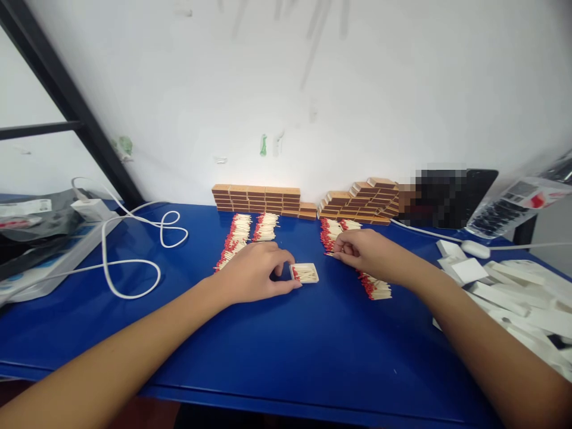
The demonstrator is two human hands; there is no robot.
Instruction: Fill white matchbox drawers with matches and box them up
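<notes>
A small white matchbox tray (314, 269) with red-headed matches in it lies on the blue table. My left hand (254, 271) grips its left end, the thumb at the near side and a finger at the far side. My right hand (364, 253), to the right of the tray, is closed in a pinch with match heads (329, 254) showing at its fingertips; how many it holds is hidden. Just behind that hand lies a pile of matches (329, 232), and another pile (376, 287) sits under the wrist. Two rows of matches (236, 232) (267, 226) spread behind my left hand.
Brown matchboxes are stacked along the wall, left (254, 198) and right (357, 202). A heap of white empty trays (504, 298) covers the right side. White cable (105, 256) loops on the left, beside a plastic bag (49, 214). A dark tablet-like object (480, 196) leans at the back right.
</notes>
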